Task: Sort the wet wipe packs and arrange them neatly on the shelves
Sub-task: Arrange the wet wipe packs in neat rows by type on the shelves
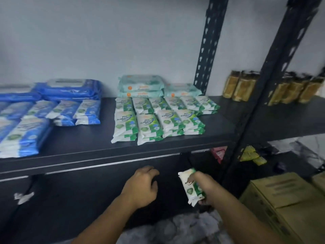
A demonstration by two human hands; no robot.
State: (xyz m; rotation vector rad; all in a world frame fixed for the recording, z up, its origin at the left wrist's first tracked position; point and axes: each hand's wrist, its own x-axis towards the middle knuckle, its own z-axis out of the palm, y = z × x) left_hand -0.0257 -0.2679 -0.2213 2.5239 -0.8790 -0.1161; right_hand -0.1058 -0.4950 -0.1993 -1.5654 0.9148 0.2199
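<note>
In the head view, the right hand (204, 184) grips a small green-and-white plastic wet wipe pack (188, 184). Its fingers wrap the pack's lower end, so the pack stands tilted in front of the dark shelf edge. The left hand (142, 184) hangs just to the left of that pack and apart from it, with its fingers loosely curled and holding nothing.

Above and beyond both hands runs the dark flat shelf board (84, 147). Straight above the right hand, two rows of stacked green-and-white wipe packs (158, 118) lie side by side. Behind them lie the pale mint soft packs (142, 86), piled flat against the wall.

Up and to the left of the left hand lie the small blue-and-white wipe packs (58, 111), with the larger deep-blue packs (70, 89) behind them.

To the right of the right hand stands a dark slotted metal upright (246, 110). Beyond it are brown cardboard boxes (281, 199) lower down and blurred amber packets (241, 88) higher up on the next shelf.
</note>
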